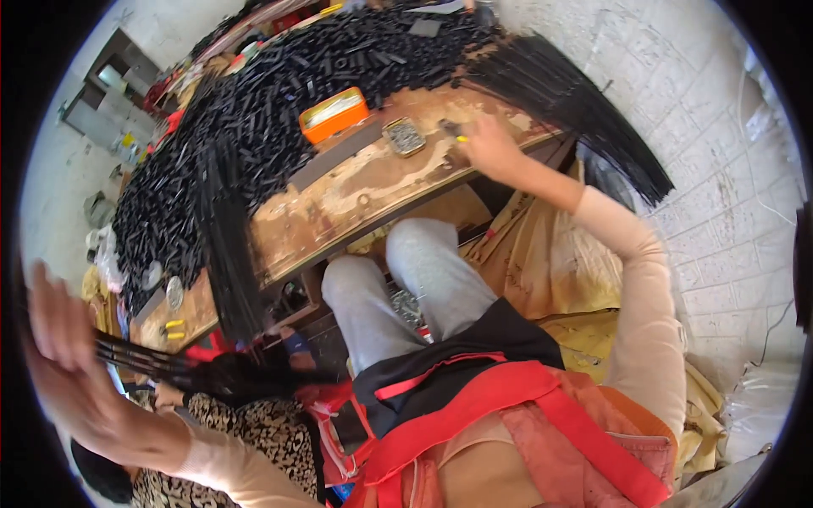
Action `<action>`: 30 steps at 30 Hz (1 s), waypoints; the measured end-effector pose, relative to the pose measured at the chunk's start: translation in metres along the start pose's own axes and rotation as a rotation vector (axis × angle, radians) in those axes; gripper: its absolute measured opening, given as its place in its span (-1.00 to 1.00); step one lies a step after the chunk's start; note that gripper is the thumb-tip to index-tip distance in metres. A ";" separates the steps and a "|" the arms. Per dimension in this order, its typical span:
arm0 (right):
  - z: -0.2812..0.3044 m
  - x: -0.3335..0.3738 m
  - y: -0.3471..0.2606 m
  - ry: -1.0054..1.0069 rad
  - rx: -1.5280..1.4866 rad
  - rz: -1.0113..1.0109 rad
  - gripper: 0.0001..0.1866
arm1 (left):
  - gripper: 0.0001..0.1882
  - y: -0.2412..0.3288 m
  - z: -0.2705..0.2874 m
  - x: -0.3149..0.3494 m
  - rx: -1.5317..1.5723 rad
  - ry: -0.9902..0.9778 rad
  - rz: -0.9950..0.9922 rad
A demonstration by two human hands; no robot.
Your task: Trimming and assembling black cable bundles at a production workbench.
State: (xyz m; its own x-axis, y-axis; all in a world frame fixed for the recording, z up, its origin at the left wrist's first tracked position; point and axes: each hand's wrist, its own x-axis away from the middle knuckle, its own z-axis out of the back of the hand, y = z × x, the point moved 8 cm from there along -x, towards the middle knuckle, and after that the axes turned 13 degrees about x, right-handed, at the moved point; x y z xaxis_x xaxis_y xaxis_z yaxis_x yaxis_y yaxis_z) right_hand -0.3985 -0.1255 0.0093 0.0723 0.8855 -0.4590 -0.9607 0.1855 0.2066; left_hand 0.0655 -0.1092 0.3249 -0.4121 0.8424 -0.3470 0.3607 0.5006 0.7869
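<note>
Over the far right part of the wooden bench (356,188), my right hand (495,151) is closed around small yellow-handled pliers (455,133); their dark head points away to the left. A square tin of small metal pieces (405,137) stands left of that hand. My left hand (72,372) is raised at the far left, smeared by motion, its fingers stretched upward. A bundle of long black strips (148,360) shows just right of it, beside a co-worker's hand (169,394). Contact between my left hand and these strips cannot be made out.
Black pieces (246,110) are heaped across the bench's back. An orange box (335,115) stands behind a flat grey bar (336,156). Long black strips lie at right (584,110) and left (224,237). Other yellow-handled pliers (174,329) lie near a co-worker in a patterned top (229,457).
</note>
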 end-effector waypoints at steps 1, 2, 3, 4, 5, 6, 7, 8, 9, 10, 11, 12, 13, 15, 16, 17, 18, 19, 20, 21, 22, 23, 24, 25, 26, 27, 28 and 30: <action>0.029 -0.005 -0.023 0.152 0.128 0.095 -0.74 | -0.39 -0.010 0.029 -0.018 -0.156 -0.190 0.016; 0.042 -0.003 -0.031 0.179 -0.062 0.151 -0.74 | -0.41 -0.040 0.027 0.008 -0.068 -0.356 0.183; 0.053 0.005 -0.036 0.201 -0.256 0.200 -0.73 | -0.43 -0.068 0.022 0.040 0.014 -0.525 0.354; 0.064 0.013 -0.040 0.145 -0.302 0.184 -0.75 | -0.45 -0.089 0.040 0.057 -0.099 -0.475 0.353; 0.067 0.033 -0.030 0.132 -0.276 0.156 -0.75 | -0.47 -0.117 0.056 0.071 -0.198 -0.438 0.362; 0.057 0.050 -0.013 0.008 -0.446 -0.019 -0.74 | -0.52 -0.143 0.075 0.084 -0.213 -0.444 0.420; 0.040 0.066 0.004 -0.120 -0.620 -0.184 -0.73 | -0.57 -0.167 0.092 0.094 -0.234 -0.436 0.476; 0.023 0.081 0.026 -0.067 -0.867 -0.375 -0.72 | -0.68 -0.185 0.104 0.106 -0.301 -0.363 0.529; -0.008 0.103 0.047 -0.030 -1.123 -0.566 -0.71 | -0.78 -0.200 0.122 0.117 -0.380 -0.270 0.580; -0.040 0.120 0.092 -0.031 -1.118 -0.669 -0.74 | -0.78 -0.224 0.148 0.116 -0.762 -0.374 0.412; -0.043 0.126 0.103 -0.018 -1.234 -0.891 -0.73 | -0.70 -0.241 0.171 0.125 -0.806 -0.431 0.335; -0.049 0.134 0.162 0.011 -1.086 -0.730 -0.64 | -0.71 -0.251 0.158 0.144 -0.881 -0.579 0.273; -0.029 0.123 0.162 -0.136 -0.747 -0.856 -0.49 | -0.72 -0.270 0.182 0.149 -1.032 -0.597 0.288; -0.045 0.123 0.200 -0.016 -0.745 -0.787 -0.38 | -0.81 -0.285 0.206 0.159 -0.877 -0.512 0.225; -0.070 0.114 0.213 -0.126 -0.632 -0.803 -0.44 | -0.75 -0.298 0.238 0.165 -0.879 -0.409 0.353; -0.095 0.111 0.270 -0.112 -0.815 -0.756 -0.56 | -0.67 -0.325 0.258 0.174 -0.794 -0.331 0.486; -0.107 0.100 0.250 -0.144 -0.746 -0.707 -0.66 | -0.60 -0.332 0.288 0.176 -0.841 -0.299 0.495; -0.120 0.093 0.258 -0.180 -0.601 -0.642 -0.66 | -0.54 -0.343 0.308 0.179 -0.854 -0.287 0.509; -0.127 0.089 0.226 -0.267 -0.525 -0.629 -0.66 | -0.57 -0.347 0.341 0.181 -0.943 -0.279 0.523; -0.120 0.080 0.195 -0.337 -0.435 -0.619 -0.66 | -0.57 -0.352 0.365 0.179 -0.957 -0.254 0.518; -0.115 0.073 0.197 -0.327 -0.423 -0.613 -0.66 | -0.58 -0.366 0.377 0.178 -0.996 -0.260 0.494; -0.091 0.060 0.201 -0.194 -0.105 -0.435 -0.67 | -0.59 -0.383 0.384 0.180 -1.028 -0.278 0.472; -0.065 0.050 0.204 -0.060 0.216 -0.260 -0.68 | -0.60 -0.394 0.385 0.178 -0.989 -0.310 0.301; -0.054 0.043 0.215 0.074 0.249 -0.155 -0.70 | -0.63 -0.422 0.402 0.190 -1.256 -0.542 0.227; -0.043 0.043 0.229 0.201 0.306 -0.055 -0.72 | -0.66 -0.454 0.415 0.202 -1.498 -0.787 0.121; -0.018 0.057 0.193 0.201 0.043 -0.002 -0.74 | -0.65 -0.462 0.427 0.221 -1.455 -0.736 0.188; -0.006 0.050 0.129 0.052 0.194 -0.118 -0.77 | -0.44 -0.438 0.459 0.234 -1.290 -0.793 -0.087; -0.005 0.043 0.133 -0.110 0.110 -0.241 -0.79 | -0.58 -0.470 0.519 0.288 -0.803 -0.529 0.716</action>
State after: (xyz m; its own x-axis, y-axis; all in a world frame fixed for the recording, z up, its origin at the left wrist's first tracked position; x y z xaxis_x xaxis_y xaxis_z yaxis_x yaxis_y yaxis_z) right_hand -0.5245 -0.0651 0.0124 0.3294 0.8501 -0.4109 -0.8778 0.4360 0.1983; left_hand 0.2117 0.0014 -0.4092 0.1324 0.9507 0.2805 -0.3347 -0.2235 0.9154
